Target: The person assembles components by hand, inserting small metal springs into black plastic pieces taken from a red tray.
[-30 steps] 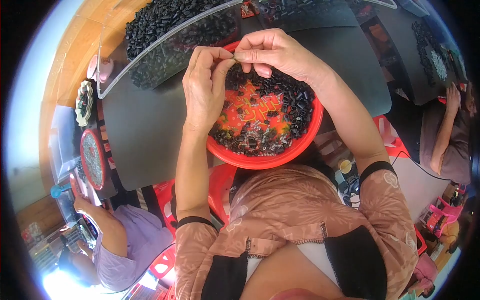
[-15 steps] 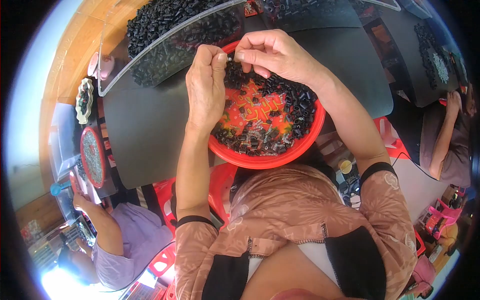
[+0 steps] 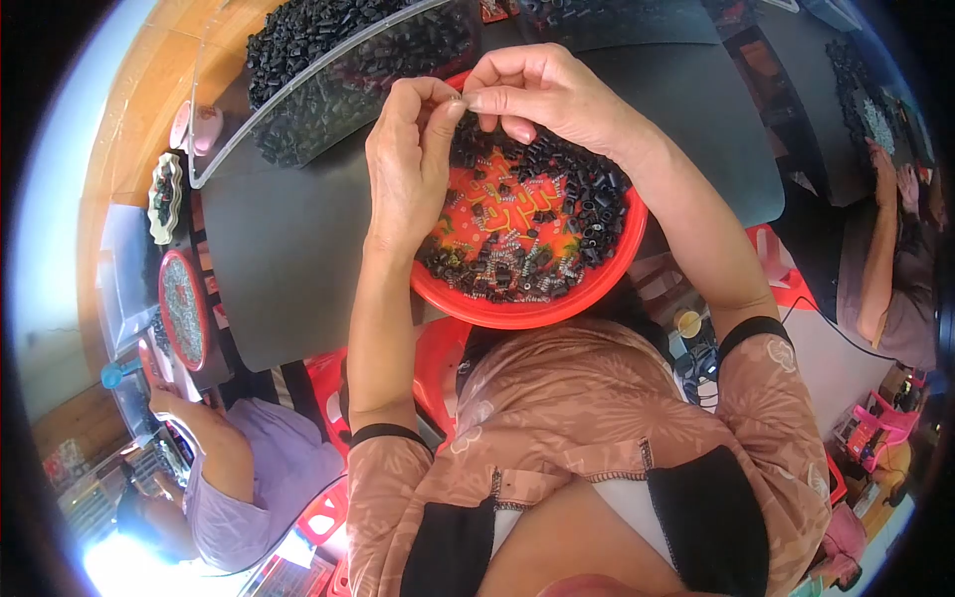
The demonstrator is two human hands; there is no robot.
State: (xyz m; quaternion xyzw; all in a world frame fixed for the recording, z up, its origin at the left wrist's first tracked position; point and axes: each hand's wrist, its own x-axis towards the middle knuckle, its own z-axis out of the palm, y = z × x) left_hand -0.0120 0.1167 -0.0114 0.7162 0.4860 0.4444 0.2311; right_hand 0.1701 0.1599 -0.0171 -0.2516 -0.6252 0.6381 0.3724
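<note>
My left hand (image 3: 406,149) and my right hand (image 3: 542,99) meet above the far rim of a red round tray (image 3: 527,314). Thumb and fingers of each are pinched together, tip to tip. Whatever sits between the fingertips is too small and covered to make out. Small black plastic tubular parts (image 3: 600,214) are heaped along the tray's right and far sides. Metal springs (image 3: 507,261) lie scattered among more black parts over its patterned bottom and near edge.
A clear-walled bin (image 3: 328,90) of black parts stands at the upper left of the dark table (image 3: 288,269). Farther left are a red tray of springs (image 3: 183,308) and a scalloped dish (image 3: 165,199). Co-workers sit at the left (image 3: 259,478) and right (image 3: 910,308).
My fingertips have come together, covering the small piece that showed between them before. Both hands have shifted slightly upward. The co-worker's hands at the right have moved toward the parts there.
</note>
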